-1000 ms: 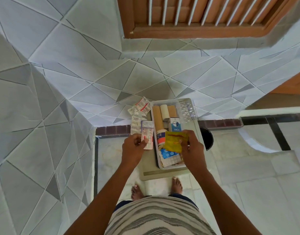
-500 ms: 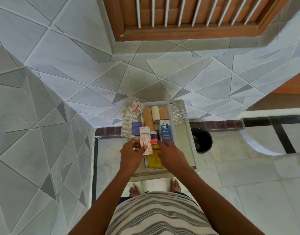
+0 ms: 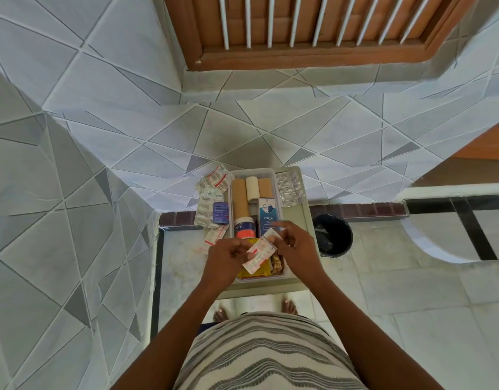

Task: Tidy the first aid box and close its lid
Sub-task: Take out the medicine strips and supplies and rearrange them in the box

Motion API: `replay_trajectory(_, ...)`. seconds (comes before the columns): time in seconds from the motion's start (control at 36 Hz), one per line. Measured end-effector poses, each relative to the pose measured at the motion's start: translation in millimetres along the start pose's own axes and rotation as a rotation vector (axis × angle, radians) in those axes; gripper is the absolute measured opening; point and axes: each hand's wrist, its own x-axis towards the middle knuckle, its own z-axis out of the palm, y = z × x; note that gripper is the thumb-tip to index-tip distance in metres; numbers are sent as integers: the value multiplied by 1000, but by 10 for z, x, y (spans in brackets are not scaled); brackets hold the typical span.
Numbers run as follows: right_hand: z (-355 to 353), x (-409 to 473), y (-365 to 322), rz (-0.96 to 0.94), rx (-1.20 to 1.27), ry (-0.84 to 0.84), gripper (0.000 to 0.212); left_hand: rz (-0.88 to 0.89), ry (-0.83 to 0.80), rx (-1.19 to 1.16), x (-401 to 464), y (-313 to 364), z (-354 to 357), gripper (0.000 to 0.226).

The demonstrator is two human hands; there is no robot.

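Several loose blister strips [image 3: 210, 202] lie left of the first aid box [image 3: 255, 220] on the worktop [image 3: 306, 218]. My left hand [image 3: 228, 260] pinches a tablet strip [image 3: 259, 253]; my right hand [image 3: 297, 249] steadies its far end. I should lay it flat inside. No lid shows; labels are unreadable.

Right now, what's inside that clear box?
In the first aid box: three bandage rolls, a blue carton, an orange-based tub and a yellow packet. Both hands and a pill strip cover the near end.
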Motion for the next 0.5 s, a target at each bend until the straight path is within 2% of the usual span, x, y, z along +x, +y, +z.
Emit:
replay_trajectory(0.06,-10,-20,78,38,-101,11,14,29,-4,84,2,14,44,20)
replay_trajectory(0.11,-15,-59,129,91,-162,-1,11,23,8,135,4,24,65,22)
replay_trajectory(0.22,-63,-142,162,132,-328,-84,24,36,29,171,10,-33,87,23)
replay_trajectory(0.28,-65,-179,160,117,-384,-154,28,75,24,216,-7,-59,84,21)
replay_trajectory(0.36,-54,-201,142,94,-471,-218,21,141,-12,313,-21,-103,97,20)
replay_trajectory(0.5,-30,-193,109,-13,-597,-295,29,174,-92,458,-70,-80,137,34)
